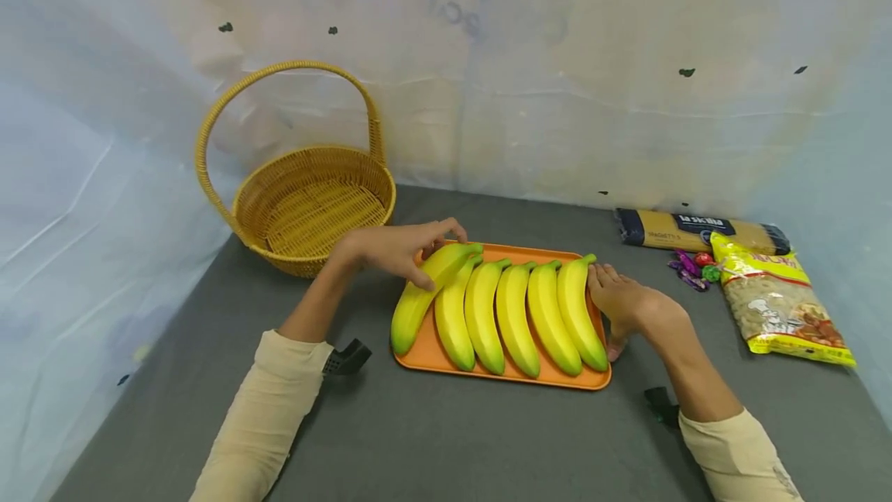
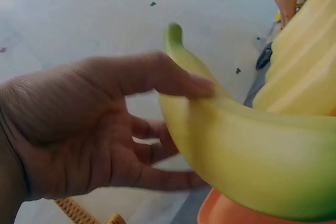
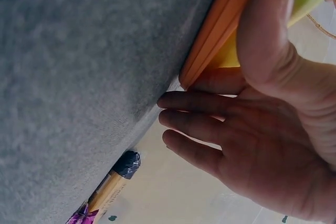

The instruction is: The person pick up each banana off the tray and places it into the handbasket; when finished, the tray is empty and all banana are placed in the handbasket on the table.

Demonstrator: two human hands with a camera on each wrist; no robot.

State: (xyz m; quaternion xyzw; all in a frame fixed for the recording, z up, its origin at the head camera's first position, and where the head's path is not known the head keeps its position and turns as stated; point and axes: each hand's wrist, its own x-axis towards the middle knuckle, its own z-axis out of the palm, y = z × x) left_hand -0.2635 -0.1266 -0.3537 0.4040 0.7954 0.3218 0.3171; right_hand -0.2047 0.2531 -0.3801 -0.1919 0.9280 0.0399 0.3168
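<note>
Your left hand (image 1: pixel 390 250) reaches over the far left corner of the flat orange plastic tray (image 1: pixel 425 356) and takes hold of the leftmost yellow banana with a green stem tip (image 1: pixel 425 289): the thumb (image 2: pixel 173 77) lies across the fruit's upper side near the stem, and the other fingers (image 2: pixel 163 150) curl loosely beneath it, so the fruit sits pinched between them. That banana lies at the left edge of the tray, slanted, its stem end resting against the stem of the neighbouring fruit, and it is the first of a row of six yellow bananas (image 1: pixel 516 316) laid side by side across the tray. Your right hand (image 1: pixel 623 300) rests at the tray's right edge with fingers (image 3: pixel 199 103) straight and relaxed, the fingertips touching the tray's rim and the dark grey tabletop (image 1: pixel 488 440); its thumb (image 3: pixel 268 19) presses the side of the rightmost banana (image 1: pixel 578 316), and nothing is gripped. Behind your left hand stands a round woven wicker basket with a tall hoop handle (image 1: pixel 313 208), just beside the tray's far left corner. Well to the right lie a long packet of spaghetti (image 1: pixel 697 231), a few small wrapped sweets (image 1: pixel 693 268) and a yellow plastic bag of food (image 1: pixel 780 300).
</note>
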